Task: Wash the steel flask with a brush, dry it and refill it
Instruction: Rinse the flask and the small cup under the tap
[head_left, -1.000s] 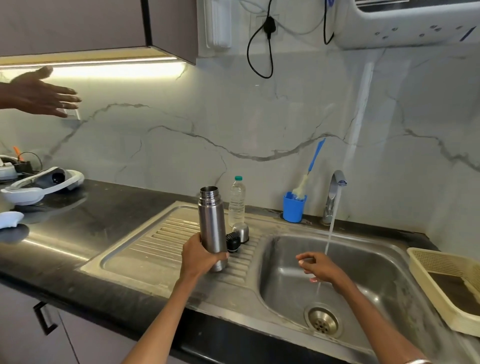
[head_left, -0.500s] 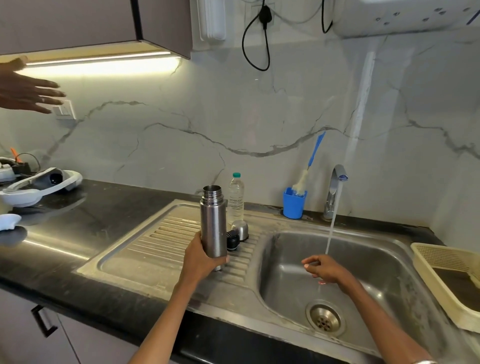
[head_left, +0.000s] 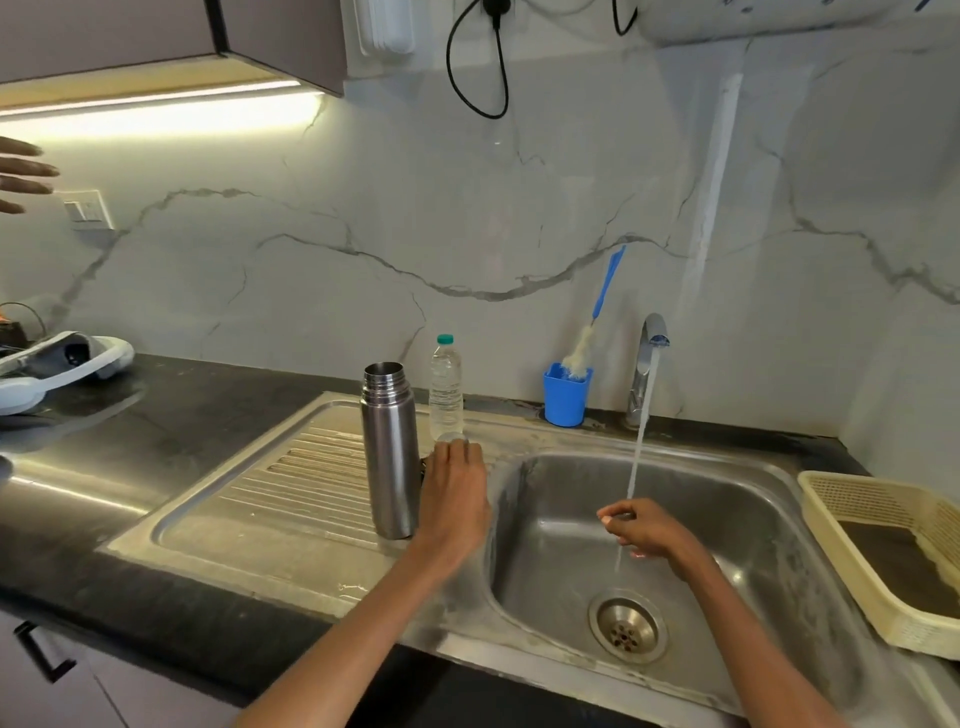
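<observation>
The steel flask (head_left: 389, 452) stands upright and uncapped on the ribbed drainboard (head_left: 270, 493). My left hand (head_left: 454, 493) lies just right of it, apart from the flask, fingers stretched over the caps, which it hides except for a sliver of the steel cap (head_left: 450, 437). My right hand (head_left: 644, 530) is in the sink basin (head_left: 727, 519) under the water running from the tap (head_left: 647, 364), fingers loosely curled, holding nothing. The blue-handled bottle brush (head_left: 605, 291) stands in a blue cup (head_left: 566, 397) behind the sink.
A clear plastic water bottle (head_left: 445, 389) stands behind the flask. A cream basket (head_left: 857, 561) sits at the sink's right edge. A white headset (head_left: 57, 364) lies on the black counter at the left. Another person's hand (head_left: 21, 174) shows at the far left.
My left hand has let go of the flask, which now stands on the drainboard, and moved right onto the caps. My right hand stays under the stream.
</observation>
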